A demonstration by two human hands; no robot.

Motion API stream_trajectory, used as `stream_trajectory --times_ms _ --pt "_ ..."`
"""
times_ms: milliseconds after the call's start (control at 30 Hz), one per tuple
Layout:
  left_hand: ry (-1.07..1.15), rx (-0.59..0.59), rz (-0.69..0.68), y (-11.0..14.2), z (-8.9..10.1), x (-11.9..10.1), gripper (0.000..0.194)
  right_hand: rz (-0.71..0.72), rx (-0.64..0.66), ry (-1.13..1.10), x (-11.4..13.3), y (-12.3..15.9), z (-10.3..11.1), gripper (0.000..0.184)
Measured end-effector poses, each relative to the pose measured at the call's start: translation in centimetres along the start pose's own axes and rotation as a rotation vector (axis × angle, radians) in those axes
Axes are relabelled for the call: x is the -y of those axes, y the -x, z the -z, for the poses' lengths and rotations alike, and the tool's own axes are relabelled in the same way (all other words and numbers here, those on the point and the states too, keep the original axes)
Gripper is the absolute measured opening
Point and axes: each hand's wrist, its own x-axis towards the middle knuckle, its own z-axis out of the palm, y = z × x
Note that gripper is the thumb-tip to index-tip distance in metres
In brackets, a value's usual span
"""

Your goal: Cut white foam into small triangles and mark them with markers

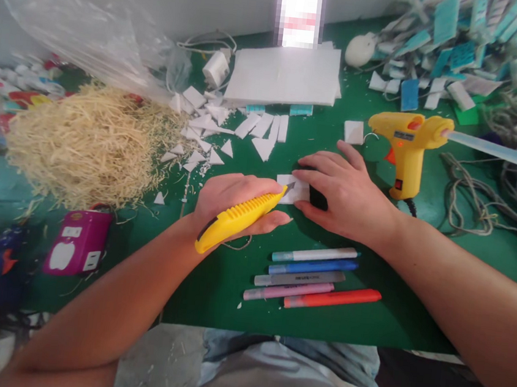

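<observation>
My left hand (234, 200) is wrapped around a yellow utility knife (242, 216), its short blade pointing right. The blade tip rests on a small white foam piece (298, 194) on the green tabletop. From the right, my right hand (348, 194) grips that piece, index finger at its far edge and thumb at its near edge, the other fingers spread. Below the hands lie several pens, among them a red pen (333, 298) and a blue pen (313, 266). White foam scraps (260, 132) are scattered beyond the knife.
A yellow glue gun (406, 147) stands right of my right hand, with a glue stick in its back. White foam sheets (284, 79) lie behind. Left are a straw pile (88, 145) and a purple box (78, 242). Tangled cord (471, 191) and heaped foam strips (458, 48) are right.
</observation>
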Motion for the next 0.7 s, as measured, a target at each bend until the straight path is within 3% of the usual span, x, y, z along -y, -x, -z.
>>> stream_trajectory --times_ms 200,367,533,700 --pt "-0.042 0.016 -0.062 -0.3 -0.2 0.1 0.050 -0.002 0.008 -0.017 -0.1 0.0 0.0 0.034" --pt "-0.003 -0.008 -0.093 -0.6 -0.3 -0.2 0.036 0.017 -0.003 -0.012 -0.2 0.0 -0.1 0.037" --pt "0.027 0.036 0.001 -1.2 -0.5 -0.4 0.041 0.011 0.004 -0.010 -0.2 0.0 -0.1 0.036" --pt "0.101 0.000 0.060 -1.4 -0.7 -0.9 0.044 0.021 -0.001 0.003 -0.2 0.0 -0.1 0.037"
